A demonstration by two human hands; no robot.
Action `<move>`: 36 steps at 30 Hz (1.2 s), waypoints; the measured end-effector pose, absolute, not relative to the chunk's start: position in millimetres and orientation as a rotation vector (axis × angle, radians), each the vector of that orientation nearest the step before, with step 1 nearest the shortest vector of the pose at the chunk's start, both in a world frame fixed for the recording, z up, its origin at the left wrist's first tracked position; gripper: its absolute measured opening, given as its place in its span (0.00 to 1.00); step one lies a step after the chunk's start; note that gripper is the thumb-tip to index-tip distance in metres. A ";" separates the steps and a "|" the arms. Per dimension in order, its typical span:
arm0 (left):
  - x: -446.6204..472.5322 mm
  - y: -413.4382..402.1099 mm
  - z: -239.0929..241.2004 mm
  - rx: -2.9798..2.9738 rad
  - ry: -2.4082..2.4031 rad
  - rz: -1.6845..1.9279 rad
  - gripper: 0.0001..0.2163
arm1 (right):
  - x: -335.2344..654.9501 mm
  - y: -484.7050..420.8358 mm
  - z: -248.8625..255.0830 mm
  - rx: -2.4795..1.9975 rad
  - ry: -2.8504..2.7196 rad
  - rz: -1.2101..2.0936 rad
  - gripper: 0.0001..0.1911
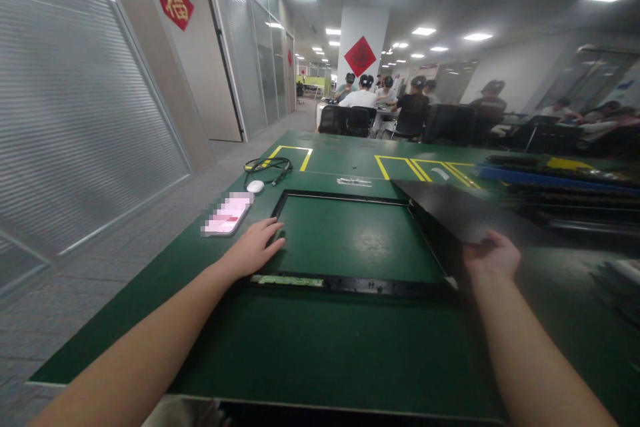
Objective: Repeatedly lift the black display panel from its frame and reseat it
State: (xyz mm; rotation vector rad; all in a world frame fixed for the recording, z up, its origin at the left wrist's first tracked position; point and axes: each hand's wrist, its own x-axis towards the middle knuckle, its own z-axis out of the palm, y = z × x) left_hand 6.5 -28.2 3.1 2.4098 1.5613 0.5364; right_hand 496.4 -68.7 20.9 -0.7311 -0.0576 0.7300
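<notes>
A thin black rectangular frame (385, 285) lies flat on the green table, with a light green strip along part of its near side. My left hand (257, 245) rests over the frame's left side, fingers stretched out and apart. On the right, my right hand (495, 257) grips the edge of a dark flat panel (440, 203). That panel is tilted up above the frame's right side and blurred by motion. Part of the frame's right side and its lower right corner are hard to make out.
A phone (230, 213) lies left of the frame, near a white mouse-like object (255, 187) and a coiled black cable (275, 167). Dark parts and a blue strip (525, 177) are stacked at right. Yellow tape marks the green table (350, 353). People sit beyond it.
</notes>
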 end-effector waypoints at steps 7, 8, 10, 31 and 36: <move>2.6 -25.1 8.3 2.309 1.559 0.729 0.27 | 468.5 -70.2 28.4 -0.753 -0.201 0.770 0.08; 1.7 -24.6 9.7 2.265 1.569 0.784 0.26 | 466.0 -70.7 28.7 -0.759 -0.220 0.787 0.08; 0.6 -23.9 12.6 2.129 1.589 0.907 0.25 | 461.4 -72.7 31.0 -0.759 -0.243 0.808 0.09; 6.7 -38.7 41.8 1.017 0.953 1.294 0.12 | 458.2 -77.7 28.3 -1.114 -0.347 1.179 0.09; 1.0 -36.1 46.5 0.969 0.912 1.339 0.13 | 452.1 -81.3 37.8 -1.261 -0.465 1.365 0.12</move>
